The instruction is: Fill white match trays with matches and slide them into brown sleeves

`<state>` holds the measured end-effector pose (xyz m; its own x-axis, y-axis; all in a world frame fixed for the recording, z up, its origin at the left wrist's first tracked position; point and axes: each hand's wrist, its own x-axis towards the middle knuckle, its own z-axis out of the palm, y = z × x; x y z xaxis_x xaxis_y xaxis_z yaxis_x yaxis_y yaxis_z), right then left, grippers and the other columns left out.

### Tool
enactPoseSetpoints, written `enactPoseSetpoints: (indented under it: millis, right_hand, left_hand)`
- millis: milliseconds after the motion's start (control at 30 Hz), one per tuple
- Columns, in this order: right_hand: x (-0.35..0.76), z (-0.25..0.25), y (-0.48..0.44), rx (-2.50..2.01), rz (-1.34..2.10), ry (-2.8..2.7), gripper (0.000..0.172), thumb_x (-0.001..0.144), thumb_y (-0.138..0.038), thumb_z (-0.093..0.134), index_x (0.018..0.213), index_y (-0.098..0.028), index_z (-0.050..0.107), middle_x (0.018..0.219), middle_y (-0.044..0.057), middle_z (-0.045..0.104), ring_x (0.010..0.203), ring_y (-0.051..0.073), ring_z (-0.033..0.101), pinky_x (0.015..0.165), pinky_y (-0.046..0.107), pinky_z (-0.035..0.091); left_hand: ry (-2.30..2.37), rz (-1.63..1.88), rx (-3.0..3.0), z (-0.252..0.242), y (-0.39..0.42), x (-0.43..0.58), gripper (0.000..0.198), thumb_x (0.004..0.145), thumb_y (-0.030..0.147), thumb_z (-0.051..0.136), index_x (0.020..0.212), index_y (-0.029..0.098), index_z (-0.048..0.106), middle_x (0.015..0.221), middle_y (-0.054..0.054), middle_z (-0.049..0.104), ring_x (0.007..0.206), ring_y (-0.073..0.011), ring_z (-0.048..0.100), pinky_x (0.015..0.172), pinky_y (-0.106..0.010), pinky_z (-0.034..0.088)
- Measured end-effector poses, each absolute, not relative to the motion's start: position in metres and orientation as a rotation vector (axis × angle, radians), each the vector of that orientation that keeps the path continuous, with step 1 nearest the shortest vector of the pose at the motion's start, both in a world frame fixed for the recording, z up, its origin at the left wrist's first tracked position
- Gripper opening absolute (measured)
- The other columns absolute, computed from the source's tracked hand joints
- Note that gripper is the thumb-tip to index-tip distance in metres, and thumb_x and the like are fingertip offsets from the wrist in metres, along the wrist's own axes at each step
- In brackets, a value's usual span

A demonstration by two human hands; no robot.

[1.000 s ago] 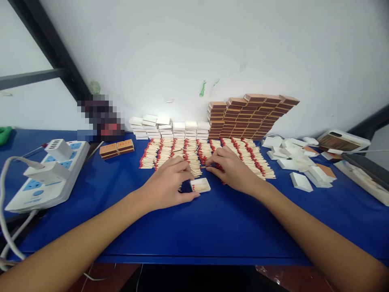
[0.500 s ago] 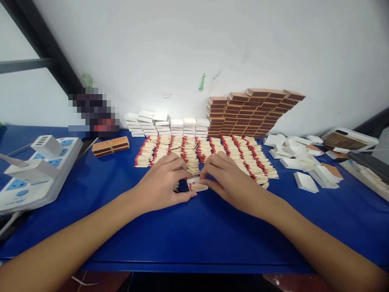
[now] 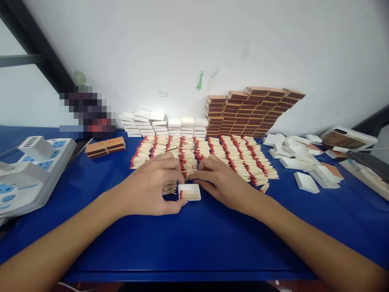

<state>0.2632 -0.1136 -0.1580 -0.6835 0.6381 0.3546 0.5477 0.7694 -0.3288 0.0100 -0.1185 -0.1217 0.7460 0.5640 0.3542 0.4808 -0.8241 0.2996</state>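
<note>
A small white matchbox tray (image 3: 194, 192) lies on the blue tabletop, partly filled with red-tipped matches. My left hand (image 3: 154, 185) grips its left end between thumb and fingers. Just behind the tray, my right hand (image 3: 223, 180) has thumb and fingertips drawn together at the front edge of the loose matches (image 3: 189, 159); the fingers partly hide what they pinch, which looks like a few matches. These matches are spread in several rows, red heads lined up. A few more sticks show under my left hand.
White trays (image 3: 174, 125) are stacked along the wall, left of a tall pile of brown matchboxes (image 3: 243, 115). A bundle of matchboxes (image 3: 105, 147) and a power strip (image 3: 57, 166) are at left. Loose white trays (image 3: 306, 182) and a phone (image 3: 349, 138) are at right.
The tray has come slightly nearer and left, with my left hand. My right hand has let go of the tray and moved to the loose matches behind it.
</note>
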Motion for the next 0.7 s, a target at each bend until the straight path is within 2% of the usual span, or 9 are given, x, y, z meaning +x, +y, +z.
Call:
enactPoseSetpoints:
  millis: [233,367,700]
  right_hand:
    - [0.2596,-0.1585,-0.1119,-0.932,0.274,-2.506,0.015,0.105,-0.021,0.057,0.106,-0.021,0.072,0.100,0.009,0.064,0.100,0.026,0.054,0.086,0.039,0.046]
    - [0.2591,-0.1604,-0.1103,-0.926,0.277,-2.503,0.016,0.107,-0.022,0.055,0.109,-0.021,0.071,0.101,0.009,0.063,0.100,0.025,0.053,0.086,0.039,0.046]
    - [0.2638,-0.1541,-0.1133,-0.994,0.234,-2.569,0.013,0.105,-0.023,0.058,0.094,-0.021,0.061,0.100,0.009,0.063,0.098,0.025,0.054,0.084,0.039,0.047]
  left_hand:
    - [0.886,0.633,2.770,-0.1157,-0.1133,0.0023,0.017,0.081,0.034,0.076,0.087,0.019,0.073,0.083,-0.003,0.065,0.085,-0.0199,0.056,0.078,-0.037,0.047]
    - [0.897,0.580,2.749,-0.1187,-0.1116,0.0013,0.017,0.079,0.034,0.077,0.087,0.019,0.074,0.085,-0.004,0.065,0.086,-0.0209,0.057,0.079,-0.037,0.047]
    - [0.833,0.474,2.746,-0.1233,-0.1149,0.0057,0.017,0.072,0.032,0.080,0.082,0.020,0.073,0.075,-0.002,0.061,0.076,-0.0191,0.054,0.070,-0.037,0.044]
